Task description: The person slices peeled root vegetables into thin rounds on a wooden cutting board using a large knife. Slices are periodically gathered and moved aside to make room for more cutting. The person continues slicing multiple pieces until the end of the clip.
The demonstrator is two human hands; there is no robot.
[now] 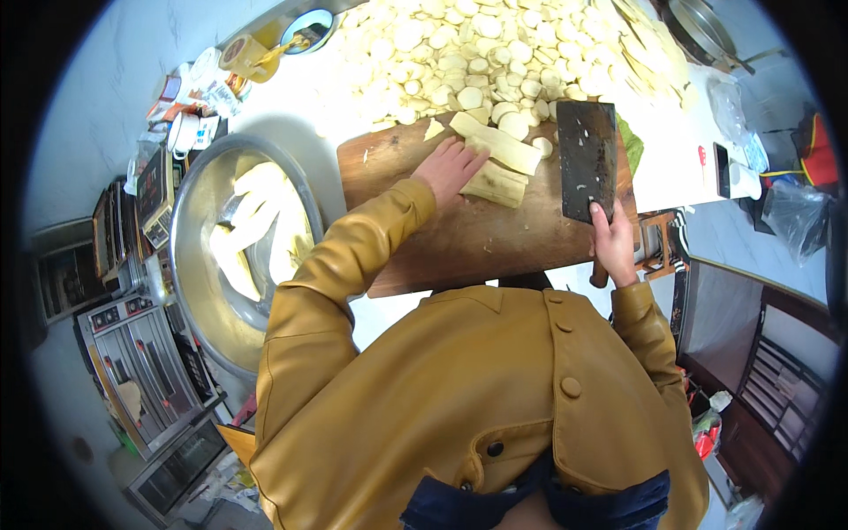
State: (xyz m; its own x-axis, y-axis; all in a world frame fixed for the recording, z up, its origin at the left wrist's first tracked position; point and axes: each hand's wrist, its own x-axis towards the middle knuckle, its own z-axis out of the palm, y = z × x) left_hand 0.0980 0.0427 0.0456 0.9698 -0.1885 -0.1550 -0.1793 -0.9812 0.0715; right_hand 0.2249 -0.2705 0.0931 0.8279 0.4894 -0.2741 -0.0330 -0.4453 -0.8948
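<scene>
On the wooden cutting board lie two pale, peeled, split vegetable pieces, an upper one and a lower one. My left hand rests on the left ends of these pieces, its fingertips partly over them. My right hand grips a dark cleaver by its handle, with the broad blade lying over the right part of the board. A small pale scrap and a round slice lie near the pieces. Many round slices are heaped beyond the board.
A large metal basin at the left holds several peeled pieces. Long slices lie at the back right, near a metal pan. A blue-rimmed bowl and a yellow tub stand at the back left. A phone lies at the right.
</scene>
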